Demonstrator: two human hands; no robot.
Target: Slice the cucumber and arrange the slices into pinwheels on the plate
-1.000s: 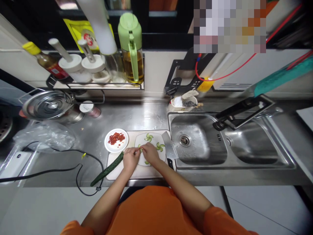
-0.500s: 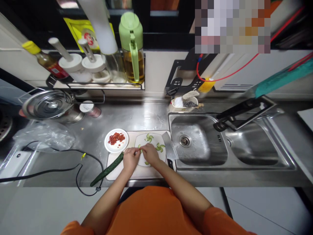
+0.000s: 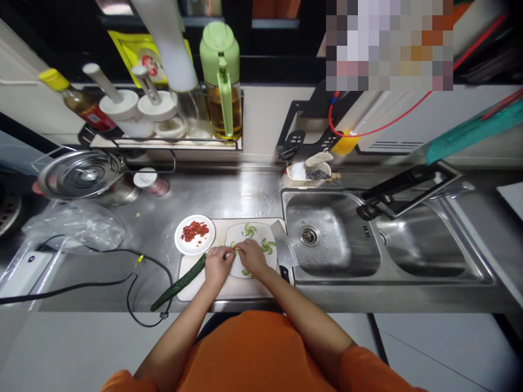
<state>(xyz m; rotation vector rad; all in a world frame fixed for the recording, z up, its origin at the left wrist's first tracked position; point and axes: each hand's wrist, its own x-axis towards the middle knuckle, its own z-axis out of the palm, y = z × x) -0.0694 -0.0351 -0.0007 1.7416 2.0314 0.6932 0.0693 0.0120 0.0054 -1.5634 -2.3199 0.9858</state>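
My left hand (image 3: 218, 265) and my right hand (image 3: 252, 258) meet over the left part of a white squarish plate (image 3: 263, 267), fingertips pinched close together. A tiny reddish bit shows between them, too small to name. Curved green cucumber slices (image 3: 248, 231) lie on the plate in fanned groups, partly hidden by my hands. Under the plate is a pale cutting board (image 3: 192, 283). A round white plate (image 3: 178, 243) of small red pieces (image 3: 194, 231) stands to the left. A long dark green cucumber (image 3: 180, 283) lies beside my left hand. Right of the plate rests a cleaver (image 3: 286, 245).
A double steel sink (image 3: 335, 239) with a black tap (image 3: 392, 196) is on the right. Bottles and jars fill a wall rack (image 3: 163, 142). At left are a lidded pot (image 3: 84, 174), a plastic bag (image 3: 77, 226) and a black cable (image 3: 102, 283) on the counter.
My hands stay over the plate with the fingertips shifting very slightly. The reddish bit between them shows a little more clearly now. The cucumber, plates and cleaver have not moved.
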